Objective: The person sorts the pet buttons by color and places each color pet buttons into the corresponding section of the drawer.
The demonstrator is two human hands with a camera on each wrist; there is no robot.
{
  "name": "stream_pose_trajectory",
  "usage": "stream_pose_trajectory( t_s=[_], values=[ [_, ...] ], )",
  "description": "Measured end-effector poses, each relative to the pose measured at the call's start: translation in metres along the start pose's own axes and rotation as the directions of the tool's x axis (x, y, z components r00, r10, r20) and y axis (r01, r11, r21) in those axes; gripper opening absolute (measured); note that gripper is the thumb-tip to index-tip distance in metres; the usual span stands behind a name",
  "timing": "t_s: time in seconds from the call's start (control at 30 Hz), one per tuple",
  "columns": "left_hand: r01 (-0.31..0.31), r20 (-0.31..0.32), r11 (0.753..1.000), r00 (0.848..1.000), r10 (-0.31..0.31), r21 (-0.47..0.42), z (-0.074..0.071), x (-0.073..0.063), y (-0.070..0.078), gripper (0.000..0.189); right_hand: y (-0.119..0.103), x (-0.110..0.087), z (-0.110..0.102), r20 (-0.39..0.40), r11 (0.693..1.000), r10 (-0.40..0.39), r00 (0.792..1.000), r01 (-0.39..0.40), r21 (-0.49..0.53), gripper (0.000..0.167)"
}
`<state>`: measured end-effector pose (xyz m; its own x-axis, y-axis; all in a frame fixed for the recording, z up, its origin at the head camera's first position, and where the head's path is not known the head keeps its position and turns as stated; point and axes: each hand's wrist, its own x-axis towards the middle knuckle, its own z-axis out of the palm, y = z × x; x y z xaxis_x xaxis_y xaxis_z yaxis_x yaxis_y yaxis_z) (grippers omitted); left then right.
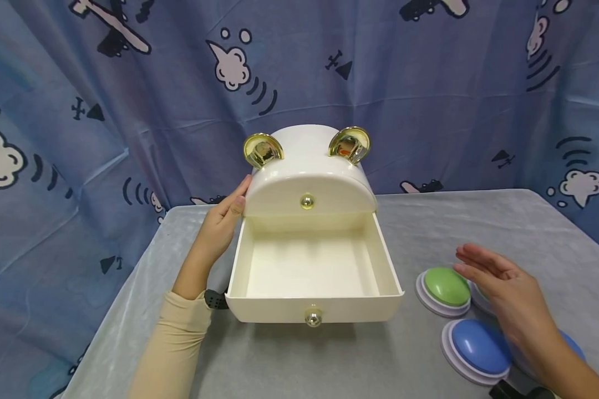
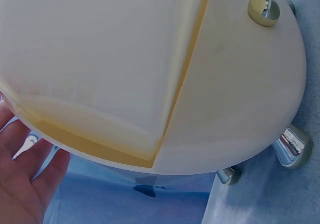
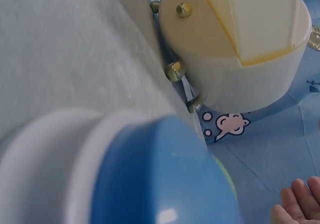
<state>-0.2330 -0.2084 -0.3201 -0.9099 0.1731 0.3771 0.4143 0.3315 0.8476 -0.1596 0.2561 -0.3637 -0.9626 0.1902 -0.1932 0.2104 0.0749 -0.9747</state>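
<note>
A glossy white storage box [image 1: 306, 188] with a domed top and two gold ears stands on the table, its drawer [image 1: 274, 310] pulled out and bare inside. My left hand [image 1: 219, 227] rests with extended fingers along the box's left side; in the left wrist view that hand [image 2: 30, 174] is beside the rounded wall. On the right, my right hand [image 1: 514, 293] hovers with loosely straight fingers over round dome buttons, holding nothing. Nearest its fingertips is a green button [image 1: 446, 286] on a white base. A blue button [image 1: 481, 346] lies closer to me.
Another blue button [image 1: 574, 344] and a pale base [image 1: 479, 299] are partly hidden by the right hand and forearm. A grey cloth covers the table [image 1: 419, 227]. Behind it hangs a blue patterned curtain [image 1: 299, 66]. The drawer's round knob [image 1: 313, 317] juts toward me.
</note>
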Motion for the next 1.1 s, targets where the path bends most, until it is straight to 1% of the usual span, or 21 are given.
stream_pose_trajectory(
  t_s=[0.1,0.17,0.27,0.37,0.47,0.53,0.6,0.67,0.8,0.97,1.1],
  values=[
    [0.009,0.0,1.0,1.0,-0.009,0.009,0.0,-0.001,0.001,0.048,0.005,0.005,-0.004,0.011,0.997,-0.04,0.999,0.041,-0.062,0.074],
    [0.012,0.0,1.0,1.0,-0.012,0.016,0.0,-0.001,0.001,0.048,0.009,0.008,-0.005,0.027,0.99,-0.052,0.998,0.055,-0.133,0.077],
    [0.011,0.005,1.0,1.0,-0.011,0.019,0.0,-0.001,0.001,0.048,0.013,0.011,-0.006,0.036,0.958,-0.03,0.999,0.039,-0.284,0.083],
    [0.011,0.002,1.0,1.0,-0.011,0.023,0.001,-0.001,0.001,0.048,0.015,0.012,-0.005,0.035,0.927,0.008,0.999,0.006,-0.376,0.089],
    [0.008,-0.007,1.0,1.0,-0.008,0.023,0.0,-0.002,0.001,0.048,0.017,0.012,-0.006,0.053,0.912,0.013,0.999,0.009,-0.409,0.09],
    [0.008,-0.011,1.0,1.0,-0.007,0.026,0.0,-0.001,0.001,0.048,0.018,0.013,-0.007,0.079,0.899,0.01,0.997,0.026,-0.436,0.088],
    [0.006,-0.008,1.0,1.0,-0.006,0.025,0.0,-0.001,0.001,0.048,0.02,0.014,-0.008,0.104,0.895,0.013,0.994,0.034,-0.446,0.087],
    [0.011,-0.007,1.0,1.0,-0.011,0.024,0.0,-0.001,0.002,0.048,0.02,0.014,-0.009,0.115,0.872,0.018,0.993,0.041,-0.488,0.089],
    [0.017,0.0,1.0,1.0,-0.017,0.023,0.0,-0.001,0.003,0.048,0.019,0.015,-0.008,0.142,0.858,0.025,0.99,0.052,-0.511,0.096],
    [0.012,0.004,1.0,1.0,-0.012,0.021,-0.001,-0.001,0.003,0.048,0.018,0.015,-0.009,0.213,0.836,0.01,0.977,0.109,-0.538,0.096],
    [0.017,0.006,1.0,1.0,-0.017,0.013,0.0,-0.001,0.003,0.048,0.018,0.014,-0.008,0.246,0.797,-0.002,0.969,0.15,-0.585,0.095]
  ],
)
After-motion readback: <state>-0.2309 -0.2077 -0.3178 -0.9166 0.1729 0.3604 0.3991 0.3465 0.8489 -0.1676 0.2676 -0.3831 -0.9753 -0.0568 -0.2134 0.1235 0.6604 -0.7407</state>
